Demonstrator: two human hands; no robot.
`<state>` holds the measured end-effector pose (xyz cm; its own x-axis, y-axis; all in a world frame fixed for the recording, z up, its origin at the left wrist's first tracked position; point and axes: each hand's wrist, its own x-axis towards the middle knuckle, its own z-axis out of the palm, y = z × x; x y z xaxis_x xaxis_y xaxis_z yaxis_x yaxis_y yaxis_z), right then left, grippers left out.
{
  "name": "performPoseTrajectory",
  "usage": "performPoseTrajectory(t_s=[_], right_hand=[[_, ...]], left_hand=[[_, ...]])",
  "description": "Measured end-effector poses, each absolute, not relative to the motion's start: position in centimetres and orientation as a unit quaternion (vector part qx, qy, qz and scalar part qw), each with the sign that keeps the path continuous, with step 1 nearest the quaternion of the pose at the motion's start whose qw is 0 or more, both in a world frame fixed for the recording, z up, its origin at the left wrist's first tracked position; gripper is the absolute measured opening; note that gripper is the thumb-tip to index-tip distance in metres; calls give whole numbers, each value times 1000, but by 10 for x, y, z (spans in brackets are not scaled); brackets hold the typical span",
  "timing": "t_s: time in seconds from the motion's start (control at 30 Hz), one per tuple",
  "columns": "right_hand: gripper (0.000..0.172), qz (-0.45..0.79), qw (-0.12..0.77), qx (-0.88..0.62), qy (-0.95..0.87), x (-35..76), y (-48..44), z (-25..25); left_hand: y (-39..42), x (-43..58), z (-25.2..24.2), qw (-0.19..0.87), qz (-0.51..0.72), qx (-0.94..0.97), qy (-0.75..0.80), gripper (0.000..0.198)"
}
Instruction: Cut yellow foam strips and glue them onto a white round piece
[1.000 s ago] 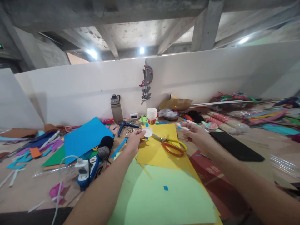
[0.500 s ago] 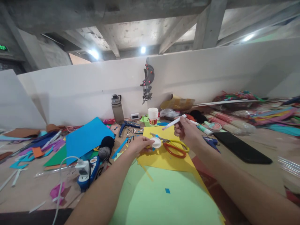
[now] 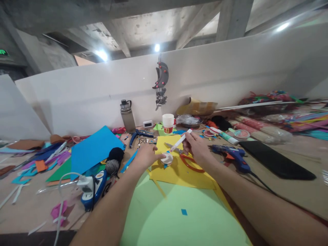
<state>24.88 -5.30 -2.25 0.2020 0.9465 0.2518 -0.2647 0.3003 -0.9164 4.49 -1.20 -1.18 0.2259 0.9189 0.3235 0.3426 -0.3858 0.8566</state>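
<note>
In the head view, my left hand (image 3: 146, 155) pinches a white disc (image 3: 167, 158) at its left edge, thumb on top. The disc is held over a yellow sheet (image 3: 160, 174), between my two hands, and bits of blue show at its upper and lower rim. My right hand (image 3: 195, 145) is closed around a white pen (image 3: 181, 140), slanted so that its lower end comes right by the disc's upper edge; I cannot tell whether they touch. Scissors (image 3: 185, 164) with an orange handle lie on the yellow sheet, partly behind my right hand. Nearer me, a pale green sheet (image 3: 164, 215) carries a small blue scrap (image 3: 184, 212). To the right on the surface (image 3: 217, 164) lies a blue glue gun (image 3: 234, 154), with a black slab (image 3: 276, 160) beyond it. White cups (image 3: 168, 120) stand behind the yellow sheet, and a bottle (image 3: 127, 118) stands farther left.
</note>
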Motion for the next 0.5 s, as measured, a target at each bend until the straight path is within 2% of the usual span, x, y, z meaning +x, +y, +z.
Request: performPoseTrajectory(t_s=[0.1,0.27,0.5], right_hand=[[34,451,668,-382,-453,245,-59,-18],[34,448,648,-385,-480,235,-72,-8],[36,445,715,-370,-392,232,-70,-11]], left_hand=[[-19,51,-2,277,428,760,404,30],[-36,62,9,348,289,817,357,23],[-42,62,25,333,206,824,410,34]])
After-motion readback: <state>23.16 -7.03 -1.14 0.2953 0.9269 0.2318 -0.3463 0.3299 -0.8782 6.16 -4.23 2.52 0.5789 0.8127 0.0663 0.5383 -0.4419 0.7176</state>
